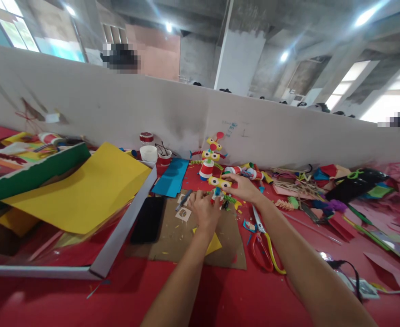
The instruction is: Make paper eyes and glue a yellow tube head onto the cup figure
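My left hand (204, 210) and my right hand (244, 188) meet over a small paper-cup figure (221, 190) with a yellow eye band and green and red coiled arms. Both hands are closed round the figure, the left from below, the right from the side. The figure sits at the far edge of a brown cardboard sheet (175, 238) on the red table (125, 299). A finished figure (209, 160) of the same kind stands upright just behind, near the white wall.
Scissors (264, 243) with red and yellow handles lie right of the cardboard. A black phone (148, 219) lies left of it. A yellow sheet (84, 190) rests in a grey-framed tray. Blue paper (171, 177), a white cup (148, 153) and craft scraps (322, 190) crowd the back.
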A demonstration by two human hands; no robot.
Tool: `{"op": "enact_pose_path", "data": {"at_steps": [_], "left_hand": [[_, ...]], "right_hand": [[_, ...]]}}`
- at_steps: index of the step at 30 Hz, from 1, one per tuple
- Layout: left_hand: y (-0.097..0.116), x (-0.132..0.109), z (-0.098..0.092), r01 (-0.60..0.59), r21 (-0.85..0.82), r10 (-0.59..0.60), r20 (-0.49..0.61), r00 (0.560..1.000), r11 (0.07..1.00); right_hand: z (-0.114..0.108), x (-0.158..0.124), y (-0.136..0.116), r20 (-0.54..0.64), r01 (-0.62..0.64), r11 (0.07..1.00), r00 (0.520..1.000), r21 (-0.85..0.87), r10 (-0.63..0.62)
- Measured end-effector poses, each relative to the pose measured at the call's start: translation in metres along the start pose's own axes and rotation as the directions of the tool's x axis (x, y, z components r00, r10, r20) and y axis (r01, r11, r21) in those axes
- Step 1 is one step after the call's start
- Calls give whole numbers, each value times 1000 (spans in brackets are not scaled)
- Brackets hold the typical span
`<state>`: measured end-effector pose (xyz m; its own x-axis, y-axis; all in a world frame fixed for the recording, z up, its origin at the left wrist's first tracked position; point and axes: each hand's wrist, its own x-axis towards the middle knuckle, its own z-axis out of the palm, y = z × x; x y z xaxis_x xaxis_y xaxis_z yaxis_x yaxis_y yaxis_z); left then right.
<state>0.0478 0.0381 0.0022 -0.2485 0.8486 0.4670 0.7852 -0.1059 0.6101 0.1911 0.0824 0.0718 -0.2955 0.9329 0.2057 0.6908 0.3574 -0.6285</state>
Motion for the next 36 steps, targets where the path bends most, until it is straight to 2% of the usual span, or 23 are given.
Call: {"op": "enact_pose_path", "data": {"at_steps": [5, 9, 13, 16, 19, 24, 36], "left_hand": [[-4, -2, -13, -30, -42, 31, 45, 998, 999], [-12, 2, -17, 13, -194, -22, -46, 999, 981], [-20, 12, -17, -35, -324, 3, -100, 995, 945], [-23, 13, -17, -24, -405, -1, -61, 998, 914], [-26, 4, -16, 31, -486, -20, 28, 999, 874], [-33, -11, -18, 57, -508, 29, 160, 987, 859], [-42, -14, -17, 85, -536, -5, 148, 989, 840]], "right_hand": [[-3, -3, -2, -7, 4, 995, 1000, -102, -5], [-3, -5, -1, -14, -2, 991, 1000, -137, 0], [-3, -7, -1, -19, -8, 988, 1000, -157, 5], [-2, -9, 0, -24, -6, 988, 1000, -155, 3], [-1, -10, 1, -35, -18, 987, 999, -159, 13], [-3, -7, 0, -44, 4, 985, 999, -173, -12], [-9, 2, -4, -7, 24, 959, 1000, -281, -27]]}}
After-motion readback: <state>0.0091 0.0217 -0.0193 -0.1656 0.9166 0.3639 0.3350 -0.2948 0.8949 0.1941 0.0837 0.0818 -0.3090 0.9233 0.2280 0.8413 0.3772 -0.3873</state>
